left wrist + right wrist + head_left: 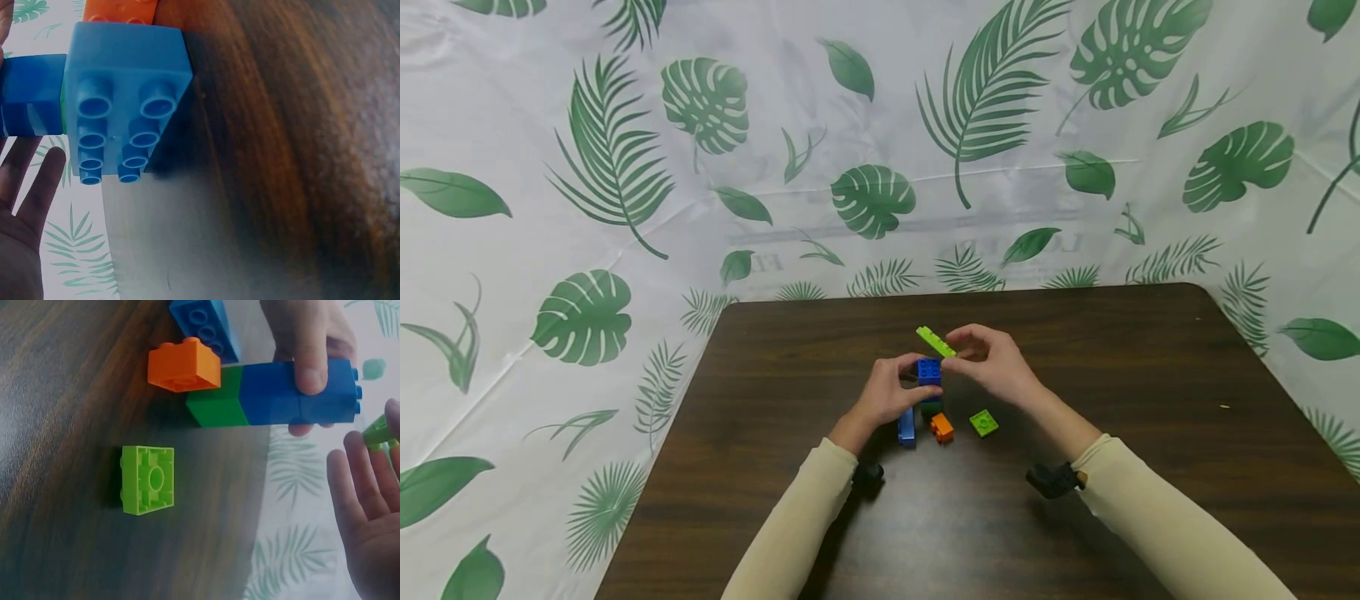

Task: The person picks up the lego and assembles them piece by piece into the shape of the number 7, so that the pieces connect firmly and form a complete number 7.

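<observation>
The left hand [886, 395] pinches a smooth, boxy blue-and-green tower [929, 373] mid-frame; the right hand [997, 368] pinches a knobbly lime brick [934, 340] just above. Stacking, I think: the tower's bumps [359, 393] (little round ones) should line up. Below sit a shiny blue brick [907, 428], orange brick [942, 428] and hollow lime square [984, 423].

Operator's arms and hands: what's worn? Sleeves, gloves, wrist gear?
Left hand and right hand: bare, no gloves. Left sleeve and right sleeve: long, plain, pale cream. Left wrist device and right wrist device: small, mostly black, no cables visible.
</observation>
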Demonstrator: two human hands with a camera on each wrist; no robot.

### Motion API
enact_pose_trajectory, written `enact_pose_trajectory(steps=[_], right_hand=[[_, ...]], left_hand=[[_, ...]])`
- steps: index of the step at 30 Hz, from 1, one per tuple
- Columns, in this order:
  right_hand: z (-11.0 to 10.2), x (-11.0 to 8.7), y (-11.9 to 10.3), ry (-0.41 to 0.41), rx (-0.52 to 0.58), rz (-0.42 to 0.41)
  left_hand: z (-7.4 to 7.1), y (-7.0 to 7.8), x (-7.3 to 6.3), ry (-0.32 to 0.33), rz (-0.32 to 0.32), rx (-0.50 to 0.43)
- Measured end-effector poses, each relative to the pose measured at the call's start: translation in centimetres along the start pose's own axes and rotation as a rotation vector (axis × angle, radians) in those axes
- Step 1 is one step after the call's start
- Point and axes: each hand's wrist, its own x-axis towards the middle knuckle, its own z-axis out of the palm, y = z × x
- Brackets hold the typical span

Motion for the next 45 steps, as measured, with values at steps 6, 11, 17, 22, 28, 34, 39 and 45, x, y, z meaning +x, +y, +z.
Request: enact_pose_trajectory(steps=[6,11,17,22,28,34,39,45], right_hand=[[0.8,-0.2,-0.5,0.014,-0.185,-0.172],[1.3,-0.3,-1.0,-0.018,-0.29,-0.275],[1.6,-0.4,-1.2,-0.047,-0.376,-0.322],[1.7,-0.4,-1.1,-0.06,-0.384,-0.341],[1.7,-0.5,-0.9,-0.06,-0.42,-0.349],[1.6,-0.4,-0.8,-0.07,-0.429,-0.349],[1.6,-0.5,-0.7,-0.056,-0.427,-0.328],[1.8,-0.6,-1.0,-0.043,-0.466,-0.282]], left_hand=[[0.0,0.0,0.0,0.0,0.005,0.003],[0.2,-0.1,0.0,0.014,0.023,-0.021],[0.3,-0.2,-0.2,0.014,0.01,-0.051],[0.5,-0.3,-0.3,0.003,-0.012,-0.073],[0.6,-0.4,-0.3,-0.003,-0.027,-0.091],[0.8,-0.7,-0.4,0.006,-0.034,-0.104],[0.8,-0.8,-0.4,0.02,-0.031,-0.11],[0.8,-0.8,-0.5,0.019,-0.024,-0.112]])
